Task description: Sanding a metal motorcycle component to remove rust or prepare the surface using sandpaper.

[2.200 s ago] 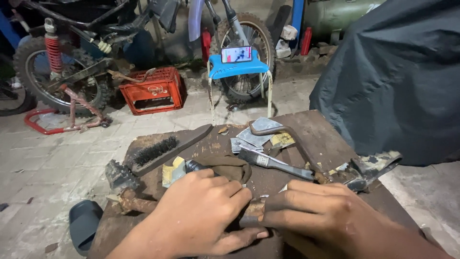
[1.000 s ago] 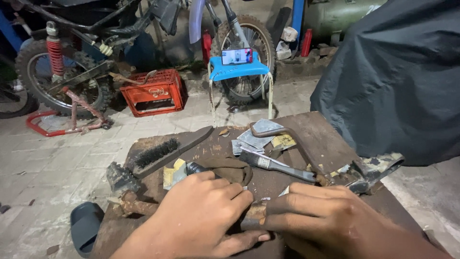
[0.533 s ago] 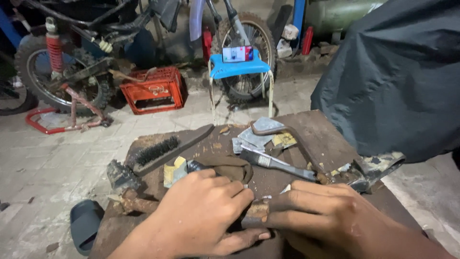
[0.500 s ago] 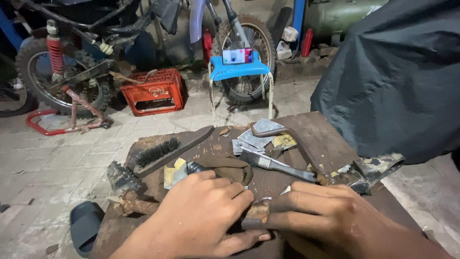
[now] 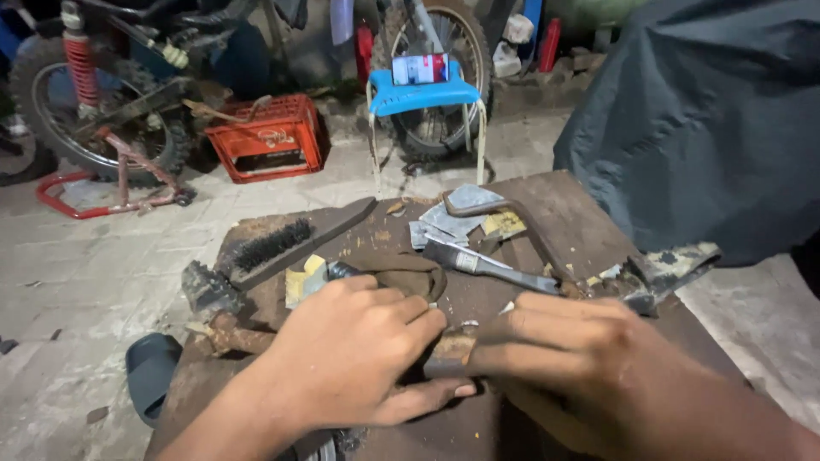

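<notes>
Rusty metal bench | concrete floor | hands on rusty part

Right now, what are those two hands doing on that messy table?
A person presses both hands together on a small rusty metal piece on a worn brown table. The left hand covers it from one side, the right hand pinches it from the other. A wire brush, a chisel and scraps of sandpaper lie just beyond.

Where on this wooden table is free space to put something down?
Bare wood lies at the far right, beyond the bent metal bar. The middle is crowded: black wire brush, brown cloth, grey-handled tool, and both hands.
</notes>
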